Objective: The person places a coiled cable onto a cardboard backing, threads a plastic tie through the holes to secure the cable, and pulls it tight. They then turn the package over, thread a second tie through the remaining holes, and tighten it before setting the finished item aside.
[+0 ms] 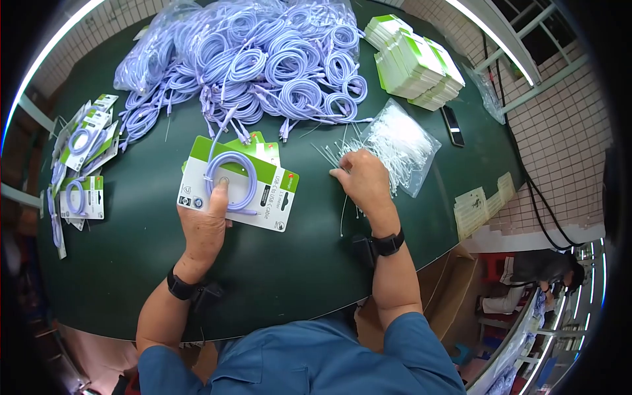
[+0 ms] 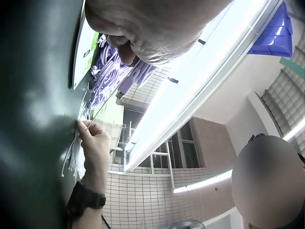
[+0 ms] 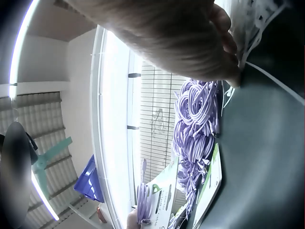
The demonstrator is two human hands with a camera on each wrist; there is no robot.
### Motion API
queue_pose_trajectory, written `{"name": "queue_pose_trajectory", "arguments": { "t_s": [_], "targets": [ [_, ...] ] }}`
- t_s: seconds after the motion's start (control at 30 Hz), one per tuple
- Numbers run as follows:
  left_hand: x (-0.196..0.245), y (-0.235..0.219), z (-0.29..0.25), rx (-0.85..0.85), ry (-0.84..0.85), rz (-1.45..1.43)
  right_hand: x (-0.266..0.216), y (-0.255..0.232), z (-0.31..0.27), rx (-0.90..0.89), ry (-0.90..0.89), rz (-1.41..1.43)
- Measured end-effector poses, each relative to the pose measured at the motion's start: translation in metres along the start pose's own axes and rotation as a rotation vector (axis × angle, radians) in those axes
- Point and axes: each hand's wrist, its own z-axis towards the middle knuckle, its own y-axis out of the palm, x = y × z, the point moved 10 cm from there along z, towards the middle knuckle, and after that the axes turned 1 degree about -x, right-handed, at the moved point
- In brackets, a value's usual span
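In the head view my left hand (image 1: 201, 230) grips a white and green printed card (image 1: 275, 191) together with a coiled lilac USB-C cable (image 1: 251, 184). The thumb presses the coil against the card's face, and one cable end sticks up past the card's top edge. Another green-topped card (image 1: 268, 151) lies partly hidden behind it. My right hand (image 1: 368, 181) is at the near edge of a heap of white cable ties (image 1: 398, 141) spilling from a clear bag. Its thumb and forefinger pinch a thin tie, seen also in the left wrist view, where the right hand (image 2: 97, 145) shows from the side.
A large pile of coiled lilac cables (image 1: 289, 66) covers the table's far side. Stacked green and white cards (image 1: 418, 66) stand at the back right, beside a phone (image 1: 453, 125). Cards with cables fitted (image 1: 82, 197) lie at the left. Paper sheets (image 1: 484, 204) lie along the right edge.
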Motion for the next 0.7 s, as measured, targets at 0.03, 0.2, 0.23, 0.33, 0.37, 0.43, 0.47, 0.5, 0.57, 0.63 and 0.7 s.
{"name": "queue_pose_trajectory", "arguments": {
  "t_s": [0.03,0.2,0.23,0.33,0.37,0.43,0.47,0.5,0.57,0.63,0.7],
  "targets": [
    [0.0,0.001,0.0,-0.001,0.002,0.0,0.001,0.005,0.001,-0.009,-0.01,0.033],
    [0.0,0.001,-0.002,0.005,-0.006,-0.024,0.0,0.018,0.001,0.014,-0.071,0.132],
    [-0.002,0.0,-0.002,0.002,0.0,-0.031,-0.001,0.018,0.0,0.031,-0.089,0.148],
    [-0.003,-0.002,-0.002,-0.002,0.014,-0.027,0.001,0.014,0.0,0.078,-0.062,0.155],
    [-0.002,-0.002,-0.003,0.006,0.023,-0.03,0.001,0.012,0.0,0.101,-0.046,0.157],
    [0.002,0.0,-0.004,0.018,0.045,-0.038,-0.002,0.009,-0.001,0.114,-0.053,0.211],
    [0.002,0.002,-0.005,0.014,0.05,-0.023,-0.005,0.004,-0.002,0.124,-0.064,0.248],
    [0.002,0.002,-0.007,0.017,0.053,-0.026,-0.006,0.002,-0.002,0.135,-0.075,0.285],
    [0.004,0.001,-0.01,0.013,0.062,-0.024,-0.004,0.004,-0.003,0.156,-0.083,0.288],
    [0.007,0.002,-0.012,0.004,0.086,0.001,-0.004,0.002,-0.003,0.178,-0.121,0.244],
    [0.01,0.0,-0.016,0.001,0.125,0.025,-0.004,-0.003,-0.003,0.219,-0.14,0.259]
  ]
}}
